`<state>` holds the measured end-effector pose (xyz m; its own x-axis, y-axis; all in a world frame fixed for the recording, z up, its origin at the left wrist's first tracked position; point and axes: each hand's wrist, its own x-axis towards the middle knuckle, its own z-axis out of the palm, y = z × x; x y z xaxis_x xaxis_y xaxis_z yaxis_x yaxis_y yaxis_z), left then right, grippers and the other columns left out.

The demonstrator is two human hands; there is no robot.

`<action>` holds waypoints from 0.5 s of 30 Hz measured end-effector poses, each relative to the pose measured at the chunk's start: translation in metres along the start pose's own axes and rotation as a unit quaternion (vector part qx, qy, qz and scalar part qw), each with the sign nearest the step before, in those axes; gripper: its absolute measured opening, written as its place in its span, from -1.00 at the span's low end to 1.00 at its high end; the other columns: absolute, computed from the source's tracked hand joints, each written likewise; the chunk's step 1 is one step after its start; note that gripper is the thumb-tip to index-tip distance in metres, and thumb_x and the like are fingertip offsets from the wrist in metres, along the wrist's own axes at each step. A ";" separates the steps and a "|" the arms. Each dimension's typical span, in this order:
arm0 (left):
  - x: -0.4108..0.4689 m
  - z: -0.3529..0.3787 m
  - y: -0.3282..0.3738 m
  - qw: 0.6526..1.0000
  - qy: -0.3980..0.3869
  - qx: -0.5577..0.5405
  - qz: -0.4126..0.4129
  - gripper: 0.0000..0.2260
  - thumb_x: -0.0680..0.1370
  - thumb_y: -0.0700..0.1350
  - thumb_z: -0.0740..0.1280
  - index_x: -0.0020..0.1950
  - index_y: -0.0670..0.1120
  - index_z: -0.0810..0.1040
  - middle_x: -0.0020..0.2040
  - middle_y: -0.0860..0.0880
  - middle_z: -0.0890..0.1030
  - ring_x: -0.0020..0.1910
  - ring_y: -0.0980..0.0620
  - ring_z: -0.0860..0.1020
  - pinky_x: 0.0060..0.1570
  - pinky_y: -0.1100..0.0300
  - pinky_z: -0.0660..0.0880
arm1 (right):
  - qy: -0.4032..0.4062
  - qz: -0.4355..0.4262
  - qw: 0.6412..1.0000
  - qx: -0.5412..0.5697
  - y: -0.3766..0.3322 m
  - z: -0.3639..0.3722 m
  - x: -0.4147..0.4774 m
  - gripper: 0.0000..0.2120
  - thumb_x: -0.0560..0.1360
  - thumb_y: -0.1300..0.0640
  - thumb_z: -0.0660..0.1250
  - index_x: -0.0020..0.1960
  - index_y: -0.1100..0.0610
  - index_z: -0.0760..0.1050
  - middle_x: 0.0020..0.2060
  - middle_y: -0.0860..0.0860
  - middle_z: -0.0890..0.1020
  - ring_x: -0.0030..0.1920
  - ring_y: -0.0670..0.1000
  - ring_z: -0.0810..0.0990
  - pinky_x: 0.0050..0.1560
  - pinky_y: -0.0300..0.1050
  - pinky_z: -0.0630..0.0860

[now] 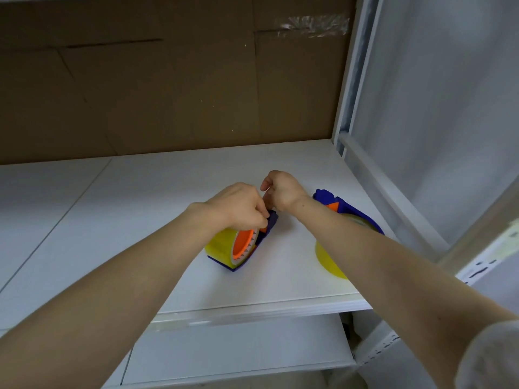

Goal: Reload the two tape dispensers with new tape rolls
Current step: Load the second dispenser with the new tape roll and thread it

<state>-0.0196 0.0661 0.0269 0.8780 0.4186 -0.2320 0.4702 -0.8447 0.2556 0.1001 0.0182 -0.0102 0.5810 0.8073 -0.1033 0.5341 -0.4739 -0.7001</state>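
Note:
A blue tape dispenser (269, 223) lies on the white shelf (146, 209), holding a yellow tape roll (220, 245) on an orange hub (243, 242). My left hand (238, 206) pinches at the dispenser's front end, fingers closed on it. My right hand (280, 192) is curled just beyond that front end; what its fingers hold is hidden. A second blue dispenser (327, 196) with an orange part (333, 206) and a yellow roll (328, 258) lies to the right, partly behind my right forearm.
Brown cardboard (168, 80) backs the shelf. A white metal upright (351, 80) and frame stand at the right. The shelf's front edge (252, 307) runs below the dispensers, with a lower shelf (238, 346) underneath.

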 end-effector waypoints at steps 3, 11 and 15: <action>-0.001 -0.002 0.002 1.000 -0.017 0.016 -0.008 -0.72 0.46 -0.07 0.29 0.13 0.06 0.64 0.07 -0.03 0.63 0.00 -0.03 0.58 -0.09 0.20 0.53 | 0.016 -0.009 1.000 -0.023 0.001 0.000 -0.005 -0.77 0.39 0.27 0.38 -0.05 0.12 0.38 -0.12 0.09 0.53 -0.09 0.09 0.54 -0.03 -0.03 0.57; 0.006 -0.001 0.001 0.999 -0.034 0.018 -0.032 -0.73 0.38 -0.04 0.29 0.01 -0.01 0.68 0.02 -0.05 0.67 -0.02 -0.04 0.61 0.04 0.03 0.59 | 0.037 -0.051 0.997 0.036 0.008 0.007 -0.012 -0.86 0.43 0.33 0.22 -0.07 0.15 0.43 -0.26 0.05 0.52 -0.18 0.06 0.50 -0.17 -0.07 0.46; 0.005 -0.002 -0.002 0.999 -0.032 -0.026 -0.035 -0.76 0.38 -0.05 0.30 -0.03 0.03 0.69 0.01 -0.06 0.67 -0.02 -0.05 0.61 0.04 0.01 0.59 | 0.027 -0.040 0.999 0.017 0.009 0.001 -0.011 -0.82 0.41 0.31 0.32 -0.11 0.07 0.40 -0.10 0.07 0.56 -0.10 0.03 0.51 -0.05 -0.17 0.43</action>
<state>-0.0160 0.0711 0.0273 0.8361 0.4527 -0.3098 0.5359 -0.7948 0.2849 0.0980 0.0059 -0.0159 0.5698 0.8218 -0.0078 0.5605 -0.3955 -0.7276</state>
